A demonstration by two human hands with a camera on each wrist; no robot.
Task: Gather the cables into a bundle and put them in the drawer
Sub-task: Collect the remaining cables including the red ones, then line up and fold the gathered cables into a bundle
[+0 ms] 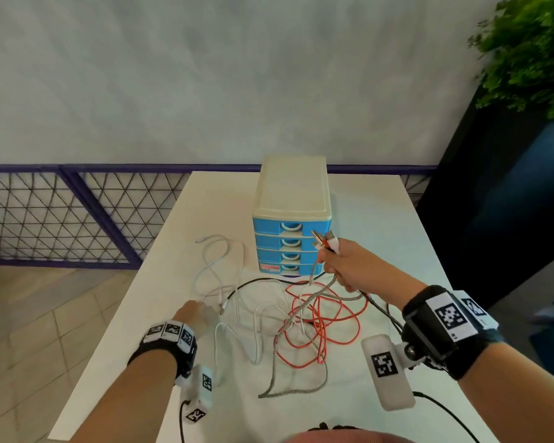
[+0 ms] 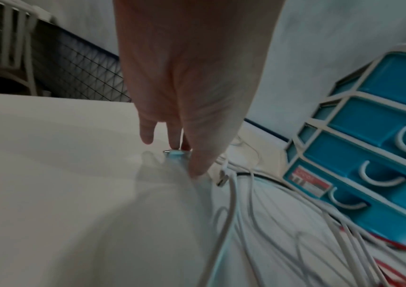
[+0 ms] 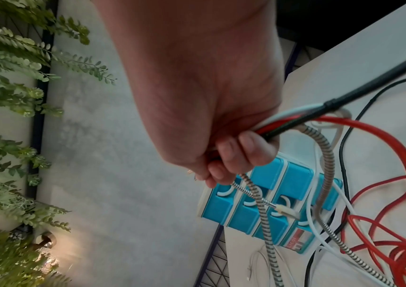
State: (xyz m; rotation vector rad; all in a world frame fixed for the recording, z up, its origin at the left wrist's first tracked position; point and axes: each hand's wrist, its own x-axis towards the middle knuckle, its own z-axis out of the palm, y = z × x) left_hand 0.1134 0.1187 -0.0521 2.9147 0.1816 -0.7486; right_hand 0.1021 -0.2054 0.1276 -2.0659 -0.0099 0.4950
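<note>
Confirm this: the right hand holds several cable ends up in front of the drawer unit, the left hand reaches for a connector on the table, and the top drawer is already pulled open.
Not quite: all four drawers of the drawer unit are shut, as the head view shows. The rest stands: the right hand grips several cable ends in front of the unit, and the left hand reaches to a connector on the table.

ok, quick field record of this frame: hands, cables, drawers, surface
left hand: down on the table, fingertips at a white cable plug
right hand: raised, grips several cable ends, plugs sticking up
red cable: loose tangle on table, one end in right hand
braided cable: trails from right hand to table
black cable: lies across the table
drawer unit: four blue drawers, all closed
table: white
</note>
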